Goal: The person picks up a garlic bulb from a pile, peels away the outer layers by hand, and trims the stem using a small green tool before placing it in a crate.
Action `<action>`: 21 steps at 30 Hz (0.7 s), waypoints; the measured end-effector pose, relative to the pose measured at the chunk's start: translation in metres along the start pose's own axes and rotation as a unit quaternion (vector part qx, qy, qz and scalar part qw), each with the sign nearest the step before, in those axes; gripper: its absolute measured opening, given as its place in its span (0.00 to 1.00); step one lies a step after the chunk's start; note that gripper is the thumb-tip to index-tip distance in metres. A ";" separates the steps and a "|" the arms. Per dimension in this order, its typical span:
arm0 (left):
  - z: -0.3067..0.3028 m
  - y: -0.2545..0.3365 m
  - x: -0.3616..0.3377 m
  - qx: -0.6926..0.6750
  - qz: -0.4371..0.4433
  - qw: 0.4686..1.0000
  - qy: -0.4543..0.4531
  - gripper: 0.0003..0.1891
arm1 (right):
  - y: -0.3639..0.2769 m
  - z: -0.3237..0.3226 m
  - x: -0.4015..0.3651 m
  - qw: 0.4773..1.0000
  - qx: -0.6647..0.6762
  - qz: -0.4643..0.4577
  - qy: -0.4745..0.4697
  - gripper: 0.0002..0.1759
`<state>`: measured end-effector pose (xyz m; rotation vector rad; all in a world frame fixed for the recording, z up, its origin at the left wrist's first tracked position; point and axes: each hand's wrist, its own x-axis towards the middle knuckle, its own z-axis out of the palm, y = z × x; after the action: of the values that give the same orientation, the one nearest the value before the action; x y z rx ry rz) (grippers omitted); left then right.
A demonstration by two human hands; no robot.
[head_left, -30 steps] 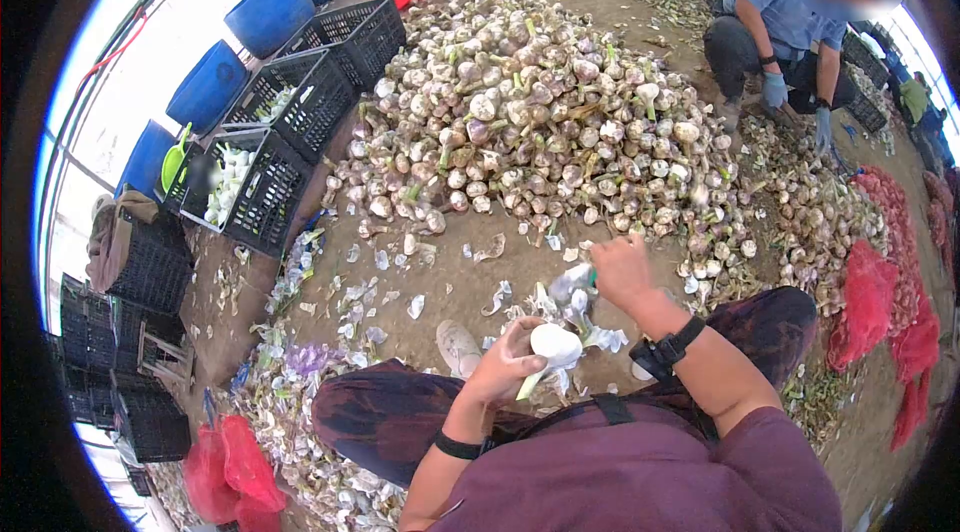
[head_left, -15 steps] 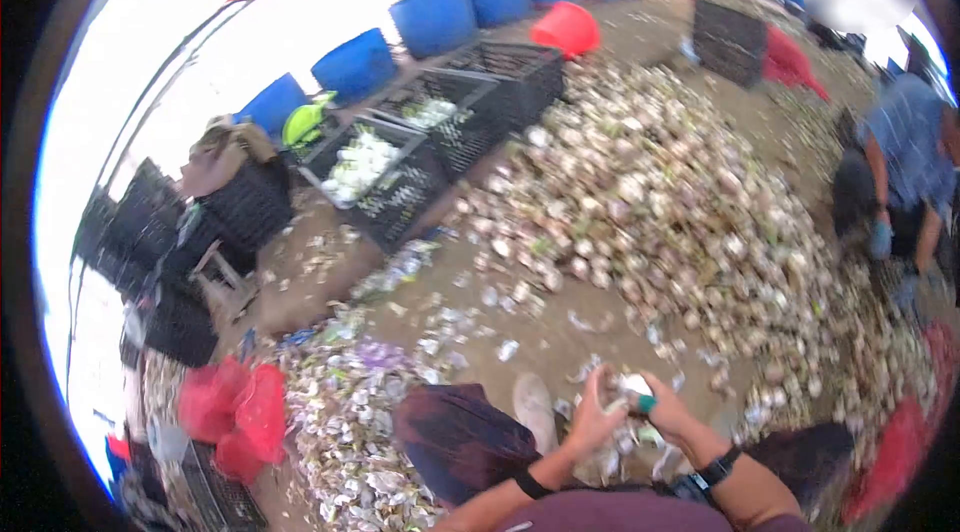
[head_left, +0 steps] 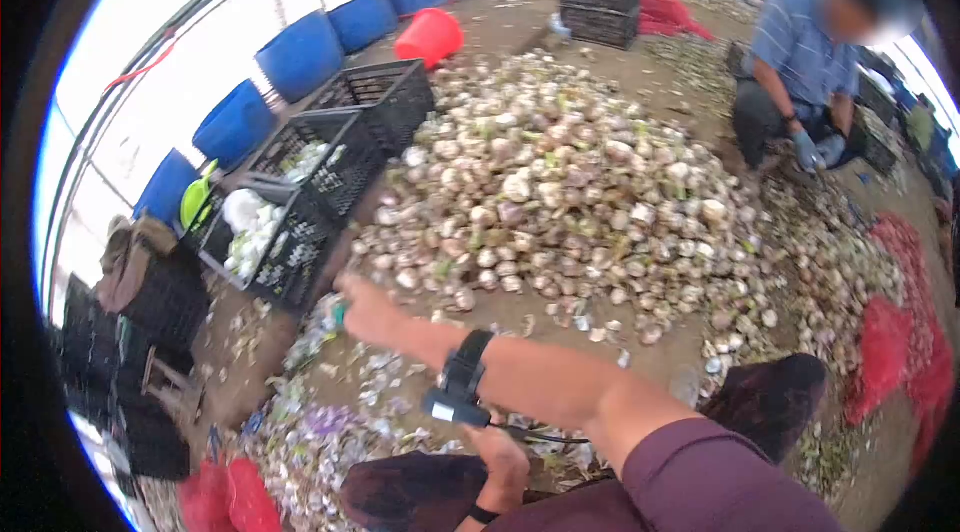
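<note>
My right hand (head_left: 368, 314) reaches out to the left, over the ground between the garlic heap (head_left: 560, 192) and the crates. A small green piece (head_left: 339, 315) of a tool shows at its blurred fingers. My left hand (head_left: 502, 460) is low in front of my body, beneath the right forearm, its fingers partly hidden by the wrist device (head_left: 455, 408). Peeled white bulbs lie in the nearest black crate (head_left: 300, 257), with a blurred white shape (head_left: 243, 210) at its upper part.
Blue barrels (head_left: 300, 54) and a red bucket (head_left: 430, 37) stand beyond the crates. A person in a blue shirt (head_left: 800, 52) with gloved hands sits at the right. Red net bags (head_left: 885, 352) lie at right. Peelings (head_left: 330, 457) cover the ground at lower left.
My hands were together in front of me and have separated. The right hand has swung far left; the left stays low. The view has shifted, showing more of the person at right.
</note>
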<state>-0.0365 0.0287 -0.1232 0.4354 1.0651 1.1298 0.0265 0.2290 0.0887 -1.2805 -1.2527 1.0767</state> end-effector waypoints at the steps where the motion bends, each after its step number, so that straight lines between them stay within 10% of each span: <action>1: 0.002 -0.001 0.003 0.007 0.004 0.999 -0.049 0.27 | 0.031 0.007 -0.007 0.998 0.005 -0.056 -0.040 0.20; 4: 0.065 0.042 -0.040 0.090 0.012 0.995 0.040 0.28 | 0.161 -0.015 -0.065 0.987 -0.087 -0.070 -0.118 0.14; 6: 0.086 0.054 -0.056 0.152 -0.016 0.987 0.050 0.25 | 0.218 -0.069 -0.122 0.974 -0.114 0.159 -0.114 0.16; 11: 0.083 0.020 -0.040 0.125 -0.046 0.991 0.020 0.24 | 0.288 -0.224 -0.184 0.923 -0.244 0.254 0.158 0.18; 16: 0.077 0.002 -0.026 0.122 -0.122 0.985 0.020 0.25 | 0.288 -0.381 -0.125 0.719 -0.437 0.266 0.471 0.32; 19: 0.085 -0.008 -0.025 0.225 -0.088 0.970 -0.009 0.25 | 0.248 -0.430 -0.086 0.763 -0.308 0.407 0.397 0.38; 21: 0.114 0.011 -0.032 0.238 -0.152 0.959 0.011 0.28 | 0.428 -0.524 -0.096 0.718 -0.552 0.327 0.271 0.30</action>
<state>0.0546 0.0298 -0.0462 0.6111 1.3751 0.6011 0.5837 0.1140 -0.2898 -2.8642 -0.9319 0.1641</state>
